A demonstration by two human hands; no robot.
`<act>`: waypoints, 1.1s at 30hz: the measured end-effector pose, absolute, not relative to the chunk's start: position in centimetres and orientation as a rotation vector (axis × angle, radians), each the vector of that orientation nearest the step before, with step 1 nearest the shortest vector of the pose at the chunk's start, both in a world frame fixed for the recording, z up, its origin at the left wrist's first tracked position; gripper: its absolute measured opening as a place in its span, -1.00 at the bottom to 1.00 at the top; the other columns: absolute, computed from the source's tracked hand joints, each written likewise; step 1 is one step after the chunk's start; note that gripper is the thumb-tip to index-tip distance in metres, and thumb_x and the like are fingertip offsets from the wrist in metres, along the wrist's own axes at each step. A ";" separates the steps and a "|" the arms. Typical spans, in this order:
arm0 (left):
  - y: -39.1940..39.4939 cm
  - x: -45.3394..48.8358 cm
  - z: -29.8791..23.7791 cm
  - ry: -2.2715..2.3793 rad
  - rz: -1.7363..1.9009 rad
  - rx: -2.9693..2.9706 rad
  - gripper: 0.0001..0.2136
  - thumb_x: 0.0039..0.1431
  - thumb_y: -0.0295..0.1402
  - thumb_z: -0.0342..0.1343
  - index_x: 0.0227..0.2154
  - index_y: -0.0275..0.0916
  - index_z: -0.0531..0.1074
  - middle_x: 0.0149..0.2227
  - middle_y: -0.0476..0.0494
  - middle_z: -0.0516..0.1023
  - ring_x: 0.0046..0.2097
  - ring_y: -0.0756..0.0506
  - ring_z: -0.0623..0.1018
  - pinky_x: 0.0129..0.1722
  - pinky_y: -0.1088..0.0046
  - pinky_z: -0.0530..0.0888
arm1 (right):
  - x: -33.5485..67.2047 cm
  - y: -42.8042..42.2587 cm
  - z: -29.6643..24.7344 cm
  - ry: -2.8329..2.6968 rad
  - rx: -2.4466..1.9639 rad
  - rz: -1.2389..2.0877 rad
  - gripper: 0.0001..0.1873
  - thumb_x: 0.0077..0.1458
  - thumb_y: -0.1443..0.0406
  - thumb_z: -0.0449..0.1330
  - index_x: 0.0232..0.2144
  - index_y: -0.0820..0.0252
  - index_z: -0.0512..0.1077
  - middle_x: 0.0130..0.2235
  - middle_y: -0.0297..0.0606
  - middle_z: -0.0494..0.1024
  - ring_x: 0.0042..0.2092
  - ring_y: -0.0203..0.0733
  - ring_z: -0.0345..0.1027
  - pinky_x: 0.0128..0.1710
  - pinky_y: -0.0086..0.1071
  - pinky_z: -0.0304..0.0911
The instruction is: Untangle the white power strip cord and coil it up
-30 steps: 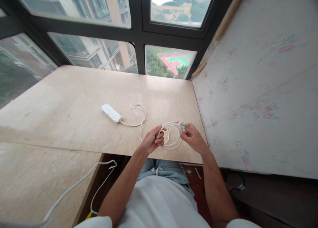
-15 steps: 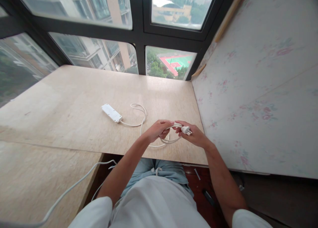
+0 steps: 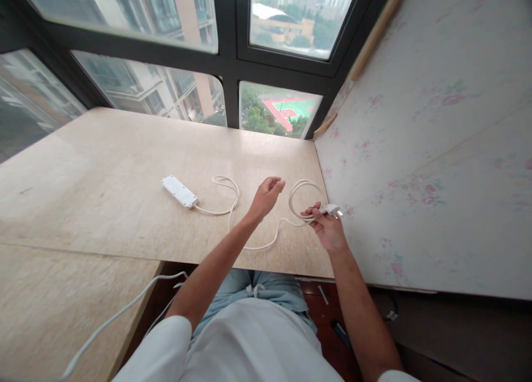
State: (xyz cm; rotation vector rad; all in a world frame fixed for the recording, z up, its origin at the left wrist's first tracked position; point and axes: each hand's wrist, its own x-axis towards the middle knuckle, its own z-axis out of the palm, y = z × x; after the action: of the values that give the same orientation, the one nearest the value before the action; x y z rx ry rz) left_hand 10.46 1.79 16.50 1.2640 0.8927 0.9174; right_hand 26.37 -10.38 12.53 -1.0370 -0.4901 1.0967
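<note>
My right hand [image 3: 328, 227] holds part of a coiled white power cord [image 3: 305, 182], its loop standing up beyond the fingers. The cord's white plug [image 3: 332, 209], with metal prongs, sticks out to the right beside that hand. My left hand [image 3: 266, 197] hovers left of the coil with loosely bent fingers, thumb slightly apart, and nothing in it. From the coil the cord curves over the pale ledge [image 3: 124, 154] and under my left forearm. It ends at a white power strip [image 3: 179, 191], which lies on the ledge to the left, small screw-like dots on its upper side.
Dark-framed windows [image 3: 230, 66] rise behind the ledge. A floral-papered wall [image 3: 432, 149] bounds the right side. Another white cable [image 3: 112, 315] crosses the lower ledge at left. A dark object [image 3: 341, 333] lies on the reddish floor below.
My left hand has let go of the cord and moved forward, away from the coil. My right hand has shifted right with the coil and plug, and the loop now shows more fully.
</note>
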 end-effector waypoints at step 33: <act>-5.3 8.1 10.1 0.670 0.523 0.516 -0.64 0.03 -0.09 0.23 -0.32 -0.35 0.47 -0.31 -0.25 0.56 -0.41 -0.05 0.55 -0.48 0.48 0.48 | 18.3 -16.9 8.7 -0.058 -1.008 1.349 -0.82 -0.14 0.38 0.40 -0.39 0.20 0.53 -0.28 -0.18 0.66 -0.17 -0.13 0.56 -0.10 -0.25 0.45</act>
State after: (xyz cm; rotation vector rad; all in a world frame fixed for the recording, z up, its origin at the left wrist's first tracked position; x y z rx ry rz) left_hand 8.14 -5.34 10.09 0.5159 0.6700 0.5229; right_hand 18.31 -16.92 8.69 -1.0075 -0.0582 1.3488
